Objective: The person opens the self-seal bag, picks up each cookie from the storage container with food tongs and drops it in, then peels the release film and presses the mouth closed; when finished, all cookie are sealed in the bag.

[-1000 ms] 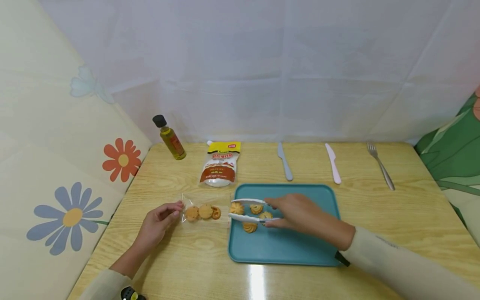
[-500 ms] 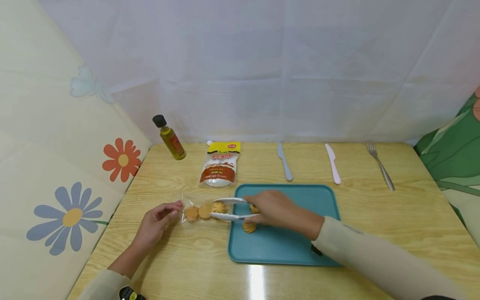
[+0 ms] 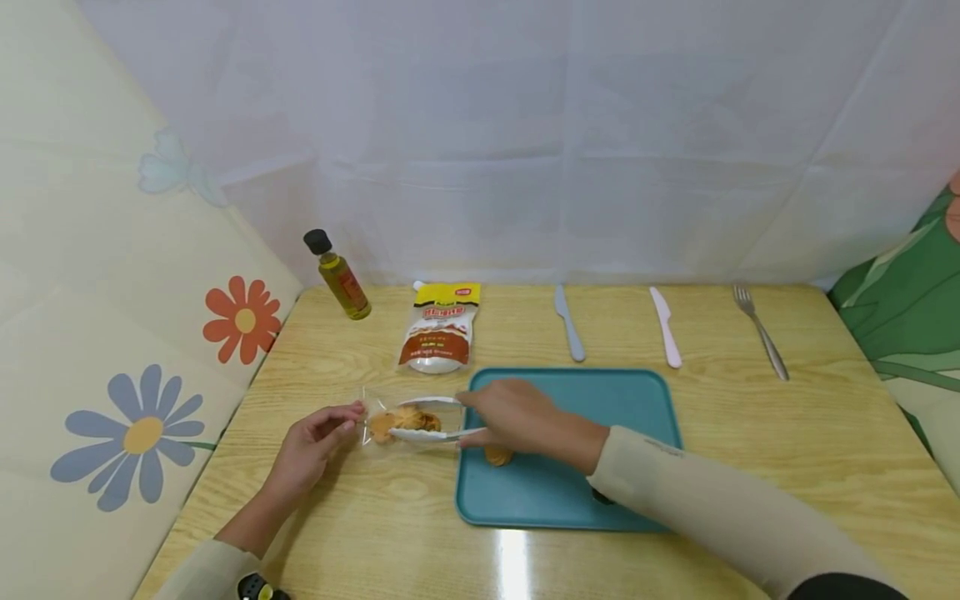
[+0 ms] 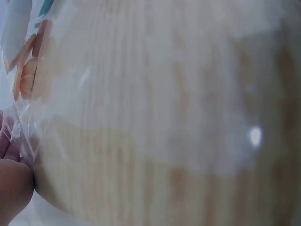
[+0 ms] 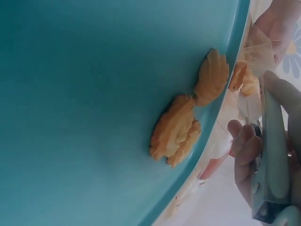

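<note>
My left hand [image 3: 309, 450] pinches the closed end of a clear plastic bag [image 3: 369, 396] lying on the table. Inside the bag are round cookies [image 3: 380, 427]. My right hand [image 3: 517, 415] grips white tongs [image 3: 431, 401], whose tips reach leftward into the bag around a ridged swirl cookie [image 3: 409, 415]. In the left wrist view, a pale tong tip [image 4: 16, 30] sits beside cookies [image 4: 28, 77] behind clear film. On the teal tray [image 3: 570, 496] under my right hand, ridged cookies [image 5: 211, 77] lie near the edge; in the head view the hand hides most of them.
Behind the bag lies a yellow, white and brown pouch [image 3: 441, 329], with an oil bottle [image 3: 343, 283] standing to its left. A grey knife [image 3: 570, 323], a pink knife [image 3: 666, 327] and a metal fork [image 3: 761, 332] lie along the back of the table.
My right hand has moved left, carrying the swirl cookie in the tongs from the tray's left edge into the bag among the other cookies. My left hand has stayed at the bag's end.
</note>
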Tool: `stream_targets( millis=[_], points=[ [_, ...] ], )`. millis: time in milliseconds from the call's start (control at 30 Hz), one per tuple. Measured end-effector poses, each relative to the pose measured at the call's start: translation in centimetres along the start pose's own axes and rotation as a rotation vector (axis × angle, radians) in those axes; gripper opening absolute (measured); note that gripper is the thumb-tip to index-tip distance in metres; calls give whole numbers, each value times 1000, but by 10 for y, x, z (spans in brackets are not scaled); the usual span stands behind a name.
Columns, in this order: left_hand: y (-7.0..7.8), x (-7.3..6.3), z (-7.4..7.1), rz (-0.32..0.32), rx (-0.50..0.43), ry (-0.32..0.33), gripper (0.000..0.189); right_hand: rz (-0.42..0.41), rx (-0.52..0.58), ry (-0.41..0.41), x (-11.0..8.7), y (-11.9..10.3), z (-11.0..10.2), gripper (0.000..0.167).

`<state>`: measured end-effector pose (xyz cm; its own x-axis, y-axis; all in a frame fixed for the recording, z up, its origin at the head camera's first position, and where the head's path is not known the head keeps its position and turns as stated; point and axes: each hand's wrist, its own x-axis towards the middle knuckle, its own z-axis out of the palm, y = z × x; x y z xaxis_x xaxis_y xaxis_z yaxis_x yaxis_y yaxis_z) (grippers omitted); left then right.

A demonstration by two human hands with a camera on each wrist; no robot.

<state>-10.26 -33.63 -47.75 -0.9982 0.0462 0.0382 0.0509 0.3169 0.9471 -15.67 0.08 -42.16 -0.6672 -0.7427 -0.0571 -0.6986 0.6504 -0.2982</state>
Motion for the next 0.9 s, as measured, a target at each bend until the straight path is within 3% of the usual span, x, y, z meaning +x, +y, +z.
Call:
stream_targets(
  millis=[400, 900],
  points=[
    [0, 1, 0, -28, 20, 13, 27, 6, -68, -3, 15, -10, 1, 69],
    [-2, 1, 1, -1, 34, 16, 26, 31, -34, -3, 8, -8, 0, 73]
  ],
)
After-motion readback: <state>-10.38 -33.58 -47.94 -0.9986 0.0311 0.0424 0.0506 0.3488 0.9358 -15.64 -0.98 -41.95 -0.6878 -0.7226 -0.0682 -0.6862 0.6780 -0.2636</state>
